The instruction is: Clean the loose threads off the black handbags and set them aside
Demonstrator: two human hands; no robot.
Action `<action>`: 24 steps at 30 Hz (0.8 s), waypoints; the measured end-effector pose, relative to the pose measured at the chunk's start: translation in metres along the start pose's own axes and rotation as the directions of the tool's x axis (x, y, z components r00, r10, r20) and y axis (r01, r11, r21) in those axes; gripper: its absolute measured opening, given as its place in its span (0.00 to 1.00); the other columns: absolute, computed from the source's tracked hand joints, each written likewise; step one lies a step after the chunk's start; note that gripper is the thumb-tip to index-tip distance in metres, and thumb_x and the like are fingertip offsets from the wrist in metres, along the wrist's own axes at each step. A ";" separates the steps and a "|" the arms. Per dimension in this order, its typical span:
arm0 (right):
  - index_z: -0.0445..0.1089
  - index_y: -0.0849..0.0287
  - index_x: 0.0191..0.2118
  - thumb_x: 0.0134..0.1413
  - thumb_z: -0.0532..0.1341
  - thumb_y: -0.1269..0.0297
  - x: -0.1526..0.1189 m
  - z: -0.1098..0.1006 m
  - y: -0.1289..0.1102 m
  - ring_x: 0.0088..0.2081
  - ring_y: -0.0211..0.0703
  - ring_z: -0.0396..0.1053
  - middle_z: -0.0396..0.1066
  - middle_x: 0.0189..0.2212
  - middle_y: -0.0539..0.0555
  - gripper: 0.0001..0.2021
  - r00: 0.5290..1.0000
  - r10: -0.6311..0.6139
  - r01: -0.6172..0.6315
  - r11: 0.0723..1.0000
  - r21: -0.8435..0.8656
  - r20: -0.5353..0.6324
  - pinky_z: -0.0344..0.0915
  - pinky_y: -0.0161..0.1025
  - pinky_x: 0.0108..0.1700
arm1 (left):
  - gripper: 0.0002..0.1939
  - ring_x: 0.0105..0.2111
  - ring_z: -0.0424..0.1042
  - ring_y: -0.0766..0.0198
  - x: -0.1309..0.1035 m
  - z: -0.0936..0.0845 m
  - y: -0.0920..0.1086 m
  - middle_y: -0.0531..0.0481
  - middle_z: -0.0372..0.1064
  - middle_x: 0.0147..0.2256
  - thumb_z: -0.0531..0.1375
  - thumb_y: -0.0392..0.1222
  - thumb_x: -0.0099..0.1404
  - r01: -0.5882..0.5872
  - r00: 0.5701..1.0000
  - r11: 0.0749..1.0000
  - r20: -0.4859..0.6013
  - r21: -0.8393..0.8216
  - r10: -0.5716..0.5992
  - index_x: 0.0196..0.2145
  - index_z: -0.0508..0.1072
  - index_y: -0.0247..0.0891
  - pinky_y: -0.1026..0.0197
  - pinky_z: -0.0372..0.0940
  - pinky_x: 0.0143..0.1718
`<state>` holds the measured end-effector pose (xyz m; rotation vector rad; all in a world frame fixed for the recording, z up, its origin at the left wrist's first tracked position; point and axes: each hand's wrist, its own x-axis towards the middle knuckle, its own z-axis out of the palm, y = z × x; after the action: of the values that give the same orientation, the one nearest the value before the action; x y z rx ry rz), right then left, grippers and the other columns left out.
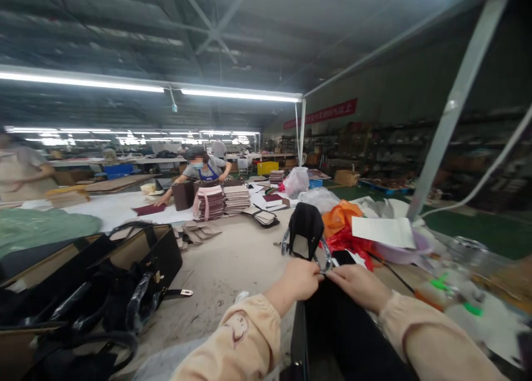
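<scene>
a wide grey desk [233, 259] runs ahead, with a co-worker [203, 170] leaning over card stacks [236, 199] at its far end. open black boxes [137, 259] lie at the left. a black bag [336, 325] stands at the near edge, its handle [306, 230] raised. the left hand [297, 280] and right hand [357, 284] meet at the bag's top, each grip pinching a clear-wrapped metal ring [325, 262].
</scene>
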<state>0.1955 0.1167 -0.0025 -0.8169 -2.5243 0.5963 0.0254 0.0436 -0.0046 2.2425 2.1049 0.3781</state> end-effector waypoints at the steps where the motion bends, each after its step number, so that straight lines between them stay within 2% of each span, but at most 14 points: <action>1: 0.72 0.57 0.19 0.55 0.55 0.50 -0.001 0.000 0.000 0.25 0.41 0.68 0.71 0.19 0.51 0.21 0.998 0.057 -0.055 0.989 0.137 -0.010 0.61 0.36 0.30 | 0.16 0.35 0.73 0.60 0.000 0.000 0.000 0.48 0.75 0.33 0.52 0.50 0.63 -0.002 1.000 1.000 0.001 -0.007 0.002 0.33 0.76 0.41 0.63 0.63 0.31; 2: 0.70 0.58 0.18 0.52 0.57 0.49 -0.002 0.000 0.001 0.25 0.41 0.67 0.70 0.18 0.51 0.21 0.991 0.136 -0.129 0.946 0.298 -0.005 0.62 0.36 0.30 | 0.15 0.35 0.72 0.60 0.000 0.001 -0.001 0.48 0.75 0.34 0.51 0.49 0.64 -0.005 1.000 1.000 -0.002 -0.014 0.005 0.34 0.76 0.41 0.63 0.62 0.32; 3: 0.71 0.59 0.19 0.52 0.56 0.47 -0.002 0.000 0.003 0.25 0.40 0.68 0.71 0.19 0.51 0.22 0.981 0.191 -0.176 0.920 0.351 -0.010 0.63 0.35 0.29 | 0.15 0.35 0.72 0.60 0.001 0.001 -0.001 0.48 0.75 0.34 0.51 0.48 0.64 -0.008 1.000 1.000 -0.001 -0.022 0.008 0.33 0.75 0.41 0.63 0.62 0.32; 7: 0.74 0.63 0.35 0.57 0.49 0.46 -0.007 -0.001 0.018 0.27 0.40 0.72 0.76 0.30 0.58 0.25 0.930 0.367 -0.313 0.833 0.457 -0.032 0.67 0.36 0.29 | 0.15 0.33 0.71 0.61 0.004 0.004 -0.005 0.48 0.74 0.31 0.51 0.48 0.64 -0.016 1.000 0.999 -0.005 -0.050 0.016 0.30 0.74 0.40 0.63 0.60 0.32; 10: 0.73 0.63 0.33 0.53 0.55 0.46 -0.015 -0.004 0.027 0.28 0.40 0.73 0.76 0.29 0.59 0.22 0.907 0.414 -0.335 0.815 0.473 -0.071 0.68 0.35 0.29 | 0.15 0.32 0.70 0.61 0.003 0.004 -0.005 0.49 0.73 0.30 0.51 0.48 0.64 -0.014 1.000 0.998 -0.013 -0.062 0.014 0.28 0.74 0.40 0.63 0.58 0.31; 13: 0.73 0.62 0.30 0.48 0.60 0.49 -0.021 -0.007 0.026 0.27 0.40 0.72 0.75 0.25 0.55 0.18 0.915 0.387 -0.304 0.845 0.441 -0.110 0.68 0.34 0.29 | 0.15 0.32 0.70 0.61 0.003 0.003 -0.004 0.49 0.73 0.30 0.51 0.48 0.64 -0.006 1.000 0.998 -0.020 -0.069 0.004 0.28 0.74 0.40 0.63 0.58 0.31; 19: 0.74 0.59 0.29 0.51 0.58 0.54 -0.017 -0.008 0.008 0.28 0.40 0.71 0.74 0.24 0.50 0.14 0.953 0.264 -0.210 0.930 0.303 -0.150 0.66 0.34 0.33 | 0.15 0.33 0.70 0.62 0.003 0.003 -0.004 0.49 0.74 0.30 0.52 0.49 0.64 0.015 1.000 0.997 -0.011 -0.073 -0.016 0.29 0.74 0.41 0.63 0.58 0.30; 24: 0.76 0.57 0.30 0.51 0.60 0.57 -0.011 -0.006 -0.005 0.31 0.40 0.70 0.75 0.27 0.51 0.10 0.974 0.145 -0.122 0.983 0.137 -0.175 0.63 0.36 0.36 | 0.15 0.34 0.71 0.61 0.002 0.000 -0.002 0.49 0.74 0.32 0.52 0.49 0.63 0.022 1.000 0.998 -0.008 -0.064 -0.023 0.31 0.75 0.42 0.63 0.59 0.31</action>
<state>0.2040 0.1079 0.0021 -0.9555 -2.2539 0.6821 0.0236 0.0453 -0.0045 2.1838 2.0888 0.4480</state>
